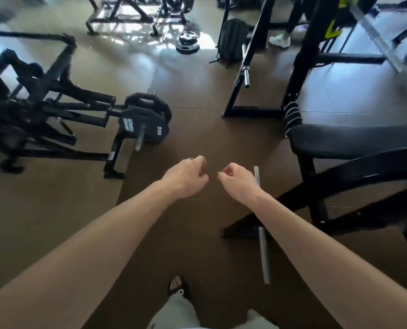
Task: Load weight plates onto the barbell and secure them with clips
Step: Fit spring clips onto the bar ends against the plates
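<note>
Both my arms reach forward over the brown gym floor. My left hand and my right hand hang close together with fingers loosely curled, holding nothing that I can see. A bare steel barbell sleeve runs down just right of my right forearm, partly hidden behind it. Black 15 kg weight plates sit on a storage peg at the left. Another plate stack lies on the floor far ahead. A second bar end sticks out from a rack at the upper middle. No clips can be seen.
A black bench and its frame stand at the right. A black machine frame fills the left side. A black backpack leans on the rack ahead, with someone's white shoe beyond. My sandalled foot is below.
</note>
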The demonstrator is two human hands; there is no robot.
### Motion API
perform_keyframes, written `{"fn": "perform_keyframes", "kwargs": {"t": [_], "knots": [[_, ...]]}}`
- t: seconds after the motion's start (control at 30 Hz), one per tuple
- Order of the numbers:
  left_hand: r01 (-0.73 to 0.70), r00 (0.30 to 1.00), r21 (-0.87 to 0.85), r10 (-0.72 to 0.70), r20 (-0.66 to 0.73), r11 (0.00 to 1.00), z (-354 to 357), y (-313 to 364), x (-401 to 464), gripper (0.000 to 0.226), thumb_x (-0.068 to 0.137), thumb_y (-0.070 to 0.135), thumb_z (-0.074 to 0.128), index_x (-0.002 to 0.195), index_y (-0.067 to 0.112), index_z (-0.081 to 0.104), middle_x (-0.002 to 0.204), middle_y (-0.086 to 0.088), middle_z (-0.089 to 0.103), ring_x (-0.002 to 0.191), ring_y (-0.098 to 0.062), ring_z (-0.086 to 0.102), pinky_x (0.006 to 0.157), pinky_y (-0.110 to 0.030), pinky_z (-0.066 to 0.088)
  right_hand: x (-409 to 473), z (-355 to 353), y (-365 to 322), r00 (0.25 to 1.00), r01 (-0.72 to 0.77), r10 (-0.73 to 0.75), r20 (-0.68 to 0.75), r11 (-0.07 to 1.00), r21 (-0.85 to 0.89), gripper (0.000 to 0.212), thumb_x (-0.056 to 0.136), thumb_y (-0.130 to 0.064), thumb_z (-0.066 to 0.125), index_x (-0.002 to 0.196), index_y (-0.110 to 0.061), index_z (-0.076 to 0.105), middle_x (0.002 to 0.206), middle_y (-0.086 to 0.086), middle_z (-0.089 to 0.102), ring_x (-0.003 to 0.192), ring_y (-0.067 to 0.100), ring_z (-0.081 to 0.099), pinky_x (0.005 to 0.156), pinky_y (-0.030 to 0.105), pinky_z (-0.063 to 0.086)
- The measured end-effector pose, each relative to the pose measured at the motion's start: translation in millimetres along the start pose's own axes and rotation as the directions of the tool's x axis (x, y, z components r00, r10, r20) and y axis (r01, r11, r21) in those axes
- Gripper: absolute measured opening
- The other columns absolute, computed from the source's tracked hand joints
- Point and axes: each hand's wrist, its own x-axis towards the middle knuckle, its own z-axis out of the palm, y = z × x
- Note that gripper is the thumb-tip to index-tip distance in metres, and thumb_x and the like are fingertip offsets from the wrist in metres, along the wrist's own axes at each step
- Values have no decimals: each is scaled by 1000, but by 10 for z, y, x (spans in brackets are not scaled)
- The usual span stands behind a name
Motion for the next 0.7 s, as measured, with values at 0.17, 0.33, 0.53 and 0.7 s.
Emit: {"fn": "perform_keyframes", "kwargs": {"t": [0.17,0.33,0.53,0.7], "knots": [[-9,996,33,6,93,999,-510,-679,516,41,99,35,56,137,22,52,130,-2,61,113,-22,62,99,-43,53,637,260,-444,992,-126,126,18,992,9,24,104,-36,56,120,-18,63,106,-2,65,94,15,61,73,27,45],[-99,982,116,79,170,988,-833,-821,1433,43,99,33,54,140,20,48,136,-6,54,118,-28,59,100,-44,51,1345,-28,-715,976,-134,148,-162,987,91,21,104,-32,58,119,-18,62,110,-1,64,97,16,59,73,28,42],[-115,972,82,95,217,990,-1190,-864,2676,49,99,34,56,145,20,46,140,-6,53,122,-24,55,101,-36,46,2541,-351,-883,956,-207,226,-186,971,118,27,102,-36,59,122,-18,58,114,1,65,95,18,60,79,32,45],[-82,966,98,55,253,992,-1608,-869,3679,52,101,33,56,149,21,41,145,-7,50,123,-25,56,95,-31,45,3524,-657,-1201,969,-198,204,-143,979,54,44,101,-39,60,138,-19,50,118,2,63,95,17,63,84,37,54]]}}
